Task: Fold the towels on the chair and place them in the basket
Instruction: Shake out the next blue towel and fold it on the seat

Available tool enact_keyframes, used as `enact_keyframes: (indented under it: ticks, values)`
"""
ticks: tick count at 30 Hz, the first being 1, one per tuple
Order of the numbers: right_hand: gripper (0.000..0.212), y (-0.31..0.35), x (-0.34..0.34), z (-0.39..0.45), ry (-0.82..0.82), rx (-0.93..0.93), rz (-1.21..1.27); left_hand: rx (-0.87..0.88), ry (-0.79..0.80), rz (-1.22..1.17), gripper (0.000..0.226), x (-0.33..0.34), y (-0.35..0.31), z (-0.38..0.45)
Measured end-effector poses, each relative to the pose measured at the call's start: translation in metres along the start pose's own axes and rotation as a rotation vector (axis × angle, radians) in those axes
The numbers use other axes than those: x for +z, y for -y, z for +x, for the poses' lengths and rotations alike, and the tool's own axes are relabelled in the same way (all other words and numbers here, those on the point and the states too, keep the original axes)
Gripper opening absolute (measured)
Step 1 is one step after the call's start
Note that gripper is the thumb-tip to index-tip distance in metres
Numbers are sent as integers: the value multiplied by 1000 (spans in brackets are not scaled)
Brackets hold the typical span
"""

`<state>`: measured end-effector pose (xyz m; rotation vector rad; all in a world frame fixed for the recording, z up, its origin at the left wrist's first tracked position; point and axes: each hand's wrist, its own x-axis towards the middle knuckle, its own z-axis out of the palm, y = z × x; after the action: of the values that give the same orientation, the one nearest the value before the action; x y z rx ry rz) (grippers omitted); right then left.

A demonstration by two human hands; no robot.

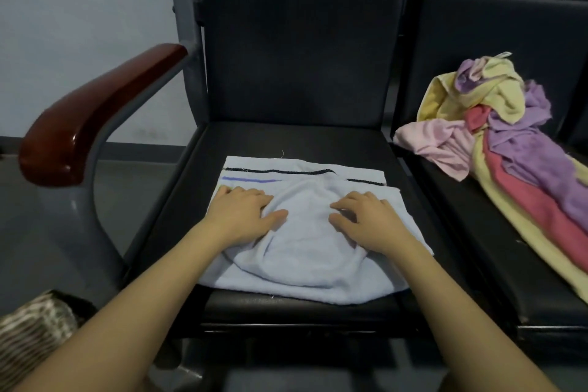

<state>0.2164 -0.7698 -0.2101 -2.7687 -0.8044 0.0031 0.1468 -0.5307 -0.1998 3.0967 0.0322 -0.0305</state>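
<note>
Two hands (245, 213) (366, 216), two chairs (296, 51) (496, 25), one basket (31, 334).

left hand (243, 212): flat, palm down | right hand (366, 218): fingers apparently slightly curled

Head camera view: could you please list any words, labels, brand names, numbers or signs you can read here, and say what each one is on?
None can be read.
The white towel under both hands bears only plain stripes, black and purple, no lettering.
A small white tag sticks up from the pile of coloured towels on the next seat; it is too small to tell whether anything is printed on it.
The chair and its armrest show no markings.
</note>
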Motion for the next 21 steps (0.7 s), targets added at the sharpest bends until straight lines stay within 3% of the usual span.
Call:
enact_keyframes:
  ticks: [4,6,9,11,14,21]
  values:
    - [27,6,-8,-3,22,31,104,-43,-118,-167,60,2,0,-3]
    - [23,4,-12,3,-42,68,234,-106,-208,-313,48,3,4,4]
    - [21,-4,-15,18,-180,144,306,-156,-259,-340,34,1,10,24]
    - [19,-14,-15,30,-245,183,260,-165,-237,-284,32,-1,15,39]
    - [18,-30,-14,43,-211,257,162,-169,-148,-158,27,1,25,52]
    - [16,-39,-5,46,-133,282,81,-108,-155,-267,21,4,33,46]
